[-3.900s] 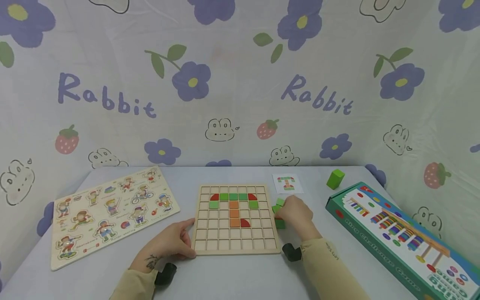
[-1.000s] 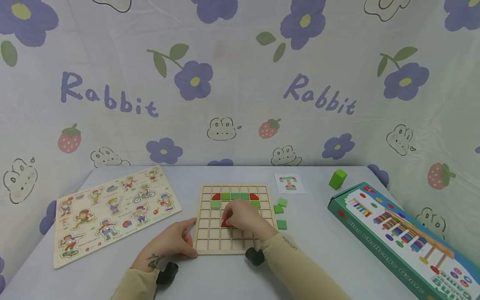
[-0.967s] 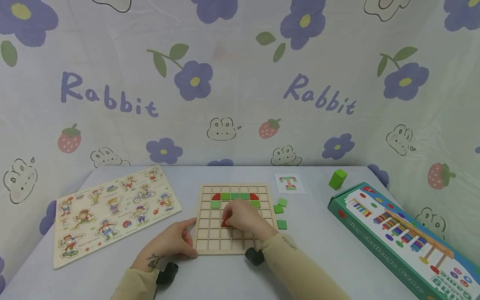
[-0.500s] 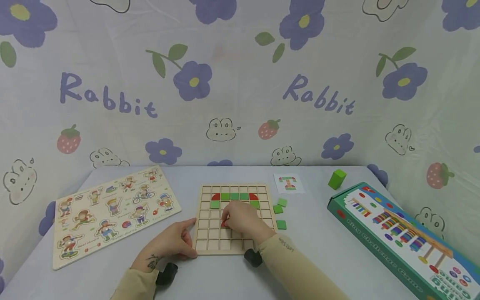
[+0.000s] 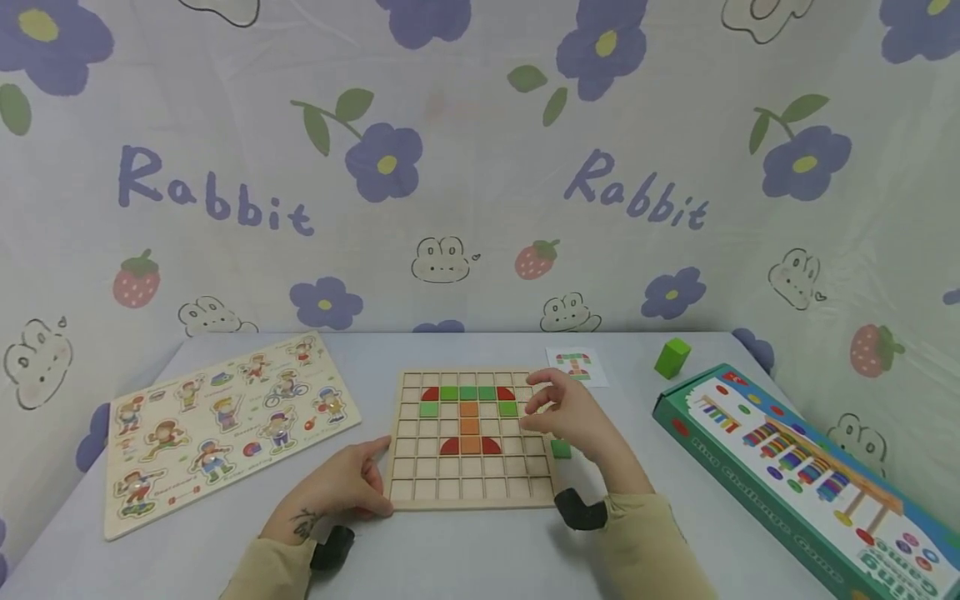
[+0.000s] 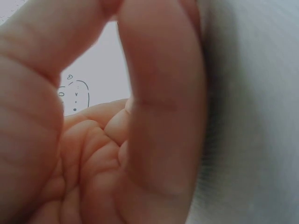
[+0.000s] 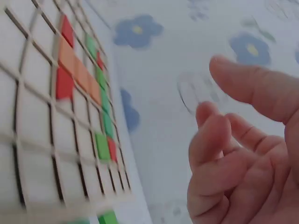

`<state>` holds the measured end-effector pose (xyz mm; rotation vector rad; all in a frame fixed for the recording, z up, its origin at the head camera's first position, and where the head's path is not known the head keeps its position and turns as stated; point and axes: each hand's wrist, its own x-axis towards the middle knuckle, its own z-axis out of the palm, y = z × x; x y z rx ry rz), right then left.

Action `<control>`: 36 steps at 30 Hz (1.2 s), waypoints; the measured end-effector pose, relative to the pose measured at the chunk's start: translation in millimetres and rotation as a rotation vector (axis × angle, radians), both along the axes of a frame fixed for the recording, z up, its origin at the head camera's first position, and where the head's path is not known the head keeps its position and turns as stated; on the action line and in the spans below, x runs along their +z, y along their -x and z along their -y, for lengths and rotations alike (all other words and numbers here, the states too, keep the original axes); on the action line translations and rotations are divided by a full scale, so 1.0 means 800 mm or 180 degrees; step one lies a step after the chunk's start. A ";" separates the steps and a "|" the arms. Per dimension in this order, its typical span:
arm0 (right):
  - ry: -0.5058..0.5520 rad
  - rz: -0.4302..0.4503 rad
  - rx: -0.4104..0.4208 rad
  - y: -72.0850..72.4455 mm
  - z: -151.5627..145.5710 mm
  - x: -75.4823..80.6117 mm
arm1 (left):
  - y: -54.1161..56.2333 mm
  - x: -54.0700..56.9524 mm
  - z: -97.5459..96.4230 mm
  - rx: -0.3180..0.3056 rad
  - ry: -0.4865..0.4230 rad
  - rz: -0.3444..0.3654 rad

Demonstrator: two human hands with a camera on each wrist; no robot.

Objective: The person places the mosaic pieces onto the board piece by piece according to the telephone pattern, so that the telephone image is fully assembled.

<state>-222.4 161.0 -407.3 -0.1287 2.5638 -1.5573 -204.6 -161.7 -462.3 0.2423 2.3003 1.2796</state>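
Note:
A wooden grid board [image 5: 472,503] lies mid-table. On it, green squares [image 5: 467,392] and two red quarter-round tiles form a top row, with a green square below each end. Three orange squares [image 5: 468,427] run down the middle; red quarter-rounds [image 5: 450,447] flank the lowest. At the board's left edge, my left hand [image 5: 341,483] touches the frame with thumb and index finger; its bent fingers fill the left wrist view. My right hand [image 5: 573,421] hovers over the right edge, holding nothing, thumb apart from the loosely bent fingers [image 7: 210,140].
A green tile [image 5: 560,449] lies right of the board, partly behind my right hand. A pattern card [image 5: 574,365] sits behind it. A picture puzzle board [image 5: 232,425] occupies the left; a green block [image 5: 672,358] and a long game box [image 5: 795,475] stand on the right.
My right hand has let go of the red quarter-round tile left of the lowest orange square and moved right, over the board's edge. The left hand stays put.

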 end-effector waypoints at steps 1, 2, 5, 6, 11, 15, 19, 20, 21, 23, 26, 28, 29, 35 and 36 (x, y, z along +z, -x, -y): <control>0.0031 0.0037 -0.0018 -0.001 -0.010 -0.001 | 0.000 0.001 0.000 0.0005 0.0008 0.0006; 0.0038 0.0078 -0.0034 -0.001 -0.020 -0.002 | 0.000 0.001 -0.001 0.0005 0.0014 0.0008; -0.0064 0.0234 -0.0096 -0.002 -0.045 -0.007 | 0.000 0.001 0.000 -0.0003 0.0028 0.0018; -0.0139 0.0293 -0.0140 -0.002 -0.051 -0.009 | 0.000 0.000 0.000 0.0001 0.0032 0.0026; -0.0554 0.0596 -0.0403 -0.002 -0.064 -0.017 | 0.000 -0.001 0.002 -0.0019 0.0013 0.0020; -0.0791 0.0740 -0.0501 -0.001 -0.061 -0.025 | 0.000 -0.001 0.001 -0.0018 -0.0008 0.0011; -0.0990 0.0732 -0.0483 0.000 -0.055 -0.033 | 0.000 -0.001 0.002 -0.0036 -0.0051 0.0026; -0.1034 0.0708 -0.0475 0.000 -0.054 -0.034 | 0.001 -0.002 0.002 -0.0040 -0.0061 0.0029; -0.1074 0.0692 -0.0463 0.000 -0.053 -0.036 | 0.001 -0.002 0.002 -0.0044 -0.0067 0.0030; -0.1177 0.0675 -0.0450 0.000 -0.051 -0.038 | 0.001 -0.003 0.003 -0.0053 -0.0079 0.0031; -0.1323 0.0669 -0.0455 0.001 -0.049 -0.040 | 0.001 -0.003 0.002 -0.0048 -0.0059 0.0022; -0.1409 0.0674 -0.0476 0.001 -0.048 -0.042 | 0.001 -0.002 0.002 -0.0038 -0.0049 0.0028; -0.1448 0.0673 -0.0492 0.001 -0.048 -0.042 | 0.001 -0.001 0.001 -0.0037 -0.0046 0.0028; -0.1596 0.0563 -0.0456 0.001 -0.047 -0.043 | 0.001 0.000 0.001 -0.0023 -0.0030 0.0049; -0.1602 0.0540 -0.0435 0.001 -0.047 -0.042 | 0.001 0.000 0.001 -0.0021 -0.0031 0.0050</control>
